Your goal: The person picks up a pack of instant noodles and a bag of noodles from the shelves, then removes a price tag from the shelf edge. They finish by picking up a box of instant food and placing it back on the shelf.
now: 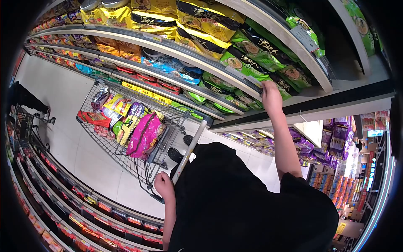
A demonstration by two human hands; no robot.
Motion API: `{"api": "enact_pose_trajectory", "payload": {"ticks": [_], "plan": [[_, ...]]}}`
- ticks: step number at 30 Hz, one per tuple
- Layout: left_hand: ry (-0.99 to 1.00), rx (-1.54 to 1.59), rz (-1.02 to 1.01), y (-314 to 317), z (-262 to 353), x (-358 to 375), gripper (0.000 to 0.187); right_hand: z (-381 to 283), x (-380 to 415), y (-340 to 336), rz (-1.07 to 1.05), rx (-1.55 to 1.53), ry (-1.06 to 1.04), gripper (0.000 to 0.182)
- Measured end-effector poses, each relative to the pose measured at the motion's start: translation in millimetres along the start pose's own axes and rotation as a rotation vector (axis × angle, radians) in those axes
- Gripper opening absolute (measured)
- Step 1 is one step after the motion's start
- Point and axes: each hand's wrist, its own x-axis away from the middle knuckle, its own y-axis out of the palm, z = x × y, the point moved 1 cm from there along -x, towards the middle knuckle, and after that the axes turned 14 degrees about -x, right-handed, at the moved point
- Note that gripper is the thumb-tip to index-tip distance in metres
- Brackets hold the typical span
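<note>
My left hand [164, 185] is closed at the near end of the shopping cart handle [189, 152]. The cart basket [145, 178] holds several bags, among them a large pink bag [146, 136], a yellow pack [117, 106] and a red pack [93, 119]. My right hand [272, 97] reaches out to a shelf's front edge, its fingers bent beside green instant noodle packs [243, 63]. Whatever those fingers pinch, if anything, is hidden.
Shelves of yellow noodle packs [205, 19] run along the aisle's far side. Another shelf [84, 201] lines the opposite side. A second cart [21, 126] and a person's dark-clothed leg [29, 98] are at the left. Purple packs [340, 138] hang at the right.
</note>
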Motion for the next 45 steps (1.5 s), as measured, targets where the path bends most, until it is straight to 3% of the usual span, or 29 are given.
{"api": "enact_pose_trajectory", "payload": {"ticks": [2,7,14,16,19,22,29,34,37,39,40,45], "plan": [[0.004,-0.006,0.005,-1.8,2.6,-4.5,0.04,-2.5,1.0,2.5,0.02,0.014,-0.009,0.018],[-0.011,-0.014,0.019,-1.9,5.7,-11.6,0.04,-1.9,-0.7,0.6,0.051,-0.073,0.192,0.017],[0.02,0.023,-0.065,-2.8,3.4,-22.7,0.04,0.5,-0.8,11.2,0.101,-0.108,0.161,0.018],[0.067,0.048,-0.08,-18.5,43.4,-28.0,0.036,-2.7,3.9,5.9,0.173,-0.065,0.023,0.017],[0.302,0.066,-0.183,-18.5,97.6,-59.0,0.022,-15.4,8.5,-13.0,0.169,-0.057,0.16,0.015],[0.669,0.078,-0.157,-21.6,204.7,-94.0,0.015,-15.0,14.2,-23.7,0.207,-0.149,0.176,0.017],[1.116,0.026,-0.27,7.5,405.9,-137.3,0.034,-26.3,42.9,-26.2,0.174,-0.423,0.057,0.015],[1.309,-0.298,-0.156,59.5,444.7,-170.3,0.04,-19.9,70.5,-16.0,0.11,-0.556,0.196,0.019],[1.281,-0.437,-0.141,64.8,454.9,-172.0,0.04,-9.9,90.4,-7.0,0.115,-0.539,0.183,0.021],[1.152,-0.52,-0.21,67.1,461.7,-171.5,0.037,-0.3,100.7,2.4,0.096,-0.567,0.221,0.021],[1.193,-0.51,-0.112,72.7,462.2,-173.1,0.028,3.2,104.1,6.0,0.068,-0.569,0.219,0.021],[1.22,-0.457,-0.097,81.4,470.5,-179.2,0.016,9.2,104.7,6.7,-0.051,-0.576,0.22,0.021]]}}
